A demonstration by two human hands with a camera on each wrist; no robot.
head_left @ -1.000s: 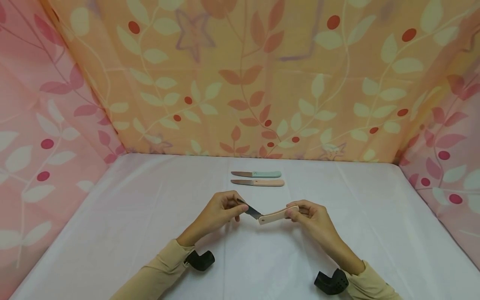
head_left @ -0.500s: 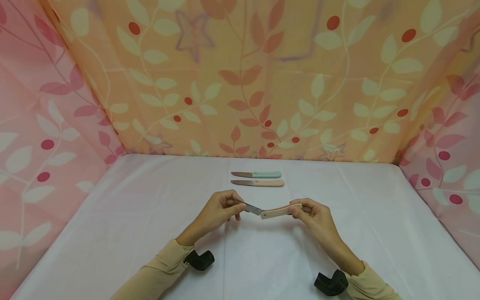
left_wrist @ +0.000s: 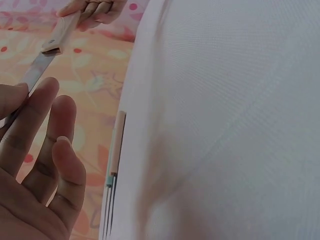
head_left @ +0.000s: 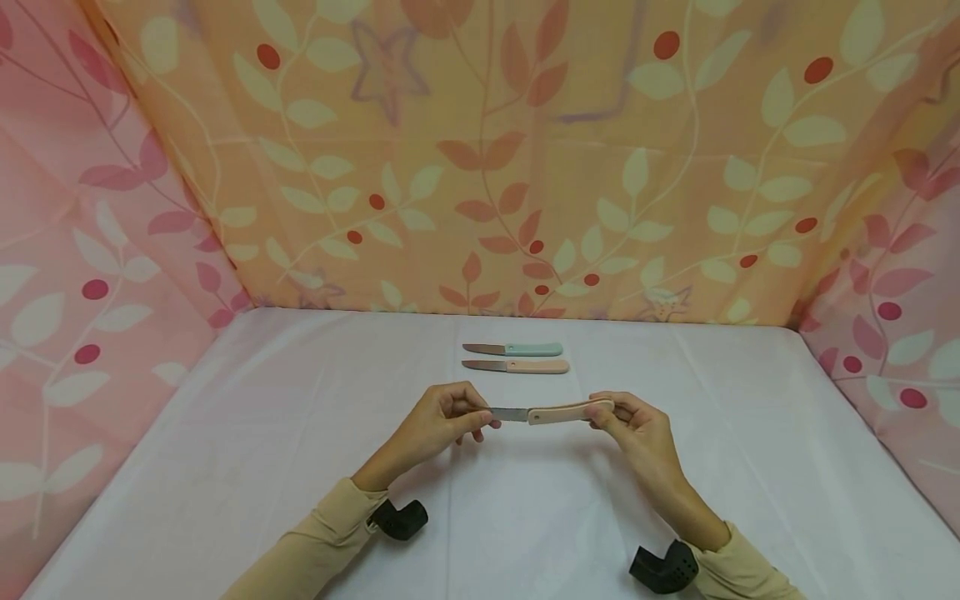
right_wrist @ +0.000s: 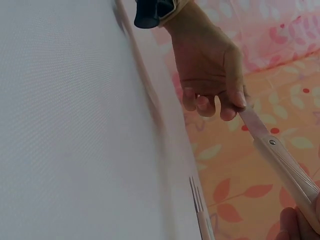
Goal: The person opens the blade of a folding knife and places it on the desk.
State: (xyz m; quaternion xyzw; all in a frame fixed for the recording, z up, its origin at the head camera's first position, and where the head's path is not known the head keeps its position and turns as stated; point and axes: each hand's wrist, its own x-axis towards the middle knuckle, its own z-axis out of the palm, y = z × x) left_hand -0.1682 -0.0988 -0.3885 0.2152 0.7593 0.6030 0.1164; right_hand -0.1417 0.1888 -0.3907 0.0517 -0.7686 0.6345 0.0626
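A folding knife (head_left: 558,413) with a cream handle is held above the table, its blade swung out nearly in line with the handle. My left hand (head_left: 456,414) pinches the blade (left_wrist: 37,70) between thumb and forefinger, hiding the tip. At the other side, my right hand (head_left: 636,425) grips the far end of the handle (right_wrist: 287,167) with thumb and fingers. A rivet shows at the pivot in both wrist views. Beyond the hands, two more knives lie side by side with blades out: one with a mint handle (head_left: 534,349), one with a peach handle (head_left: 537,366).
The table (head_left: 247,467) is covered with a white cloth. Patterned fabric (head_left: 480,167) stands as a wall behind it, with pink panels at left and right. Black camera mounts (head_left: 402,520) sit at both wrists, just above the tabletop.
The blade has opened from a bent angle to nearly straight with the handle. My right hand has moved slightly up and right with the handle; the left hand has barely moved.
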